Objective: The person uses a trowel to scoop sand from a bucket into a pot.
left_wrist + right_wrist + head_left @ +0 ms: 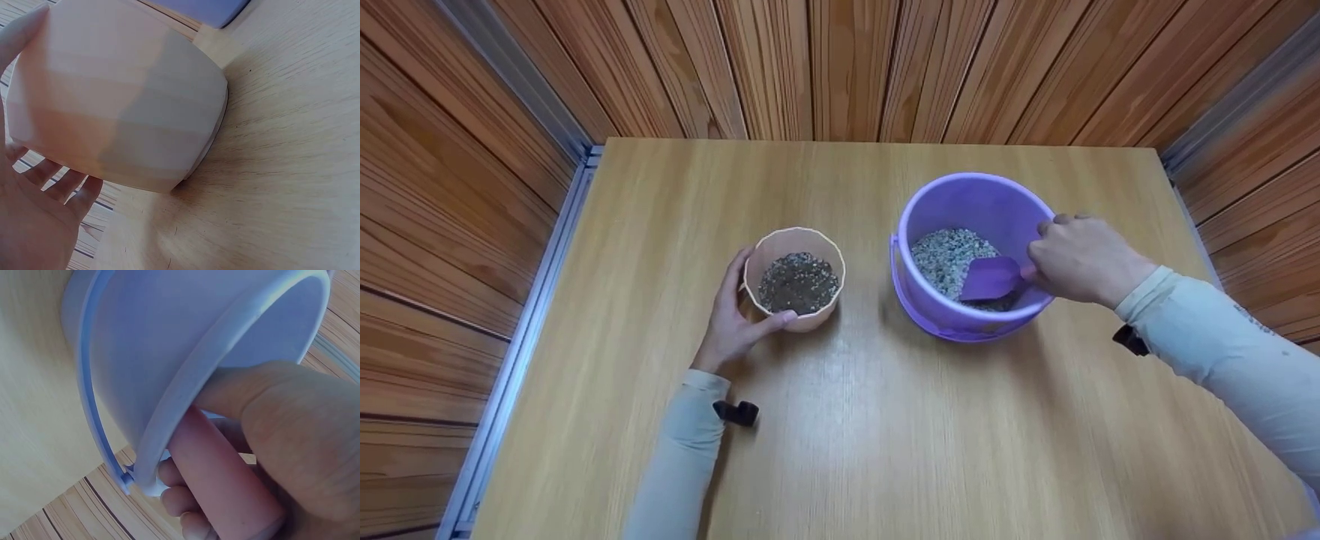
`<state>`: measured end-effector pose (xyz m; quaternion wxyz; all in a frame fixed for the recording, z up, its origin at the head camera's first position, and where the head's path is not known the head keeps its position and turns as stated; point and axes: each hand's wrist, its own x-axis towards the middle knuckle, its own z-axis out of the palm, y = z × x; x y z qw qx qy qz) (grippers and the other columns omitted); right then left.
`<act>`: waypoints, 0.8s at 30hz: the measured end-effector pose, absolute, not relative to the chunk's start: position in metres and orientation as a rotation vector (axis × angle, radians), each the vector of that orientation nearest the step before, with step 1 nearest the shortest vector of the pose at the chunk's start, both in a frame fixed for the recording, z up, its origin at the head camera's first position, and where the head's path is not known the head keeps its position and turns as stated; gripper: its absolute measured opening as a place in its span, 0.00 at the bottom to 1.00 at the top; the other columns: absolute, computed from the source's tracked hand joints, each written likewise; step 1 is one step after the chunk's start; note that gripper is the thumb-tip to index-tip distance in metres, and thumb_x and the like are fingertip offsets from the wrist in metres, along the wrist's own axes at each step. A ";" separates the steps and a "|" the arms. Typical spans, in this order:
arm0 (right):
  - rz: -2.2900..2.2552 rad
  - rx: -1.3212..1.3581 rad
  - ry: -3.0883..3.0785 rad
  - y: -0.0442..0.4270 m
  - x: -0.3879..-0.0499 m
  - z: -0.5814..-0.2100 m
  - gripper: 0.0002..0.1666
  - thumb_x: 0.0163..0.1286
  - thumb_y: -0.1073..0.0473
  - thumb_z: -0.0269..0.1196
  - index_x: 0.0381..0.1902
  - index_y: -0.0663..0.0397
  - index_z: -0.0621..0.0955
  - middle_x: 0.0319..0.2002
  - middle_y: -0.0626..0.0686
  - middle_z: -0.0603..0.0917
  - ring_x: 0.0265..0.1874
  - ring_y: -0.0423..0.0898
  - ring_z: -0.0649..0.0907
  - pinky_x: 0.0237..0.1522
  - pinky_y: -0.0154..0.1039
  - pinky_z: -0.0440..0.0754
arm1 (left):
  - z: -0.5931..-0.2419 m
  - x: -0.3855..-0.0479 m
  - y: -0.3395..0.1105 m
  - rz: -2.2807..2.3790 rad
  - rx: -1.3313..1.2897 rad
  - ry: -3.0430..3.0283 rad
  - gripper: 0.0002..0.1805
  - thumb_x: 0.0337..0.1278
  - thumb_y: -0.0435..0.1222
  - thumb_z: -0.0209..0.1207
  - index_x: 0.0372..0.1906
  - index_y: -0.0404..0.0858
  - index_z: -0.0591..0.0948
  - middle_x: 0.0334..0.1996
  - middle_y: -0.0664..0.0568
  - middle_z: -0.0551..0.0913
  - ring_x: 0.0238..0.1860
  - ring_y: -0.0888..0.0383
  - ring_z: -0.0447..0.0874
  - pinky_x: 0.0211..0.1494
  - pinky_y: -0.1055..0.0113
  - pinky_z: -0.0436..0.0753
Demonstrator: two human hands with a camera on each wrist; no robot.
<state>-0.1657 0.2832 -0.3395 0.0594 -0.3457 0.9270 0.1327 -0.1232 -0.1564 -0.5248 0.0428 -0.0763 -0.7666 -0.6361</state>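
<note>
A pale pink pot with a scalloped rim stands on the table, holding dark speckled soil. My left hand grips its left side, thumb at the near rim; the left wrist view shows the fingers round the pot's wall. In my right hand is the pink handle of a purple scoop, held over the right rim of a purple bucket. The scoop's blade lies inside, at the grey-green gravel. What the blade holds cannot be told.
The wooden table carries the pot at centre-left and the bucket to its right, with a gap between them. The bucket's handle hangs down its outside. Wood-plank walls stand behind and at both sides.
</note>
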 end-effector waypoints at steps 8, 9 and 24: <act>0.369 -1.109 2.832 0.289 -0.164 -0.336 0.17 0.65 0.54 0.71 0.25 0.60 0.80 0.22 0.56 0.75 0.23 0.55 0.77 0.28 0.54 0.82 | -0.527 -0.124 -0.156 -1.957 -0.276 -2.303 0.60 0.41 0.36 0.80 0.80 0.43 0.56 0.76 0.50 0.62 0.75 0.53 0.59 0.76 0.51 0.62; 0.365 -1.112 2.839 0.290 -0.164 -0.336 0.17 0.64 0.54 0.72 0.25 0.61 0.81 0.23 0.56 0.75 0.23 0.55 0.77 0.29 0.55 0.82 | -0.527 -0.124 -0.156 -1.958 -0.282 -2.297 0.60 0.41 0.36 0.80 0.80 0.43 0.56 0.75 0.49 0.62 0.75 0.53 0.60 0.76 0.51 0.63; 0.070 -0.882 2.891 0.318 -0.159 -0.332 0.19 0.75 0.48 0.62 0.34 0.59 0.79 0.25 0.52 0.76 0.20 0.48 0.75 0.19 0.47 0.76 | -0.501 -0.115 -0.151 -2.006 -0.222 -2.336 0.60 0.43 0.31 0.78 0.80 0.36 0.54 0.77 0.43 0.59 0.76 0.50 0.57 0.78 0.52 0.59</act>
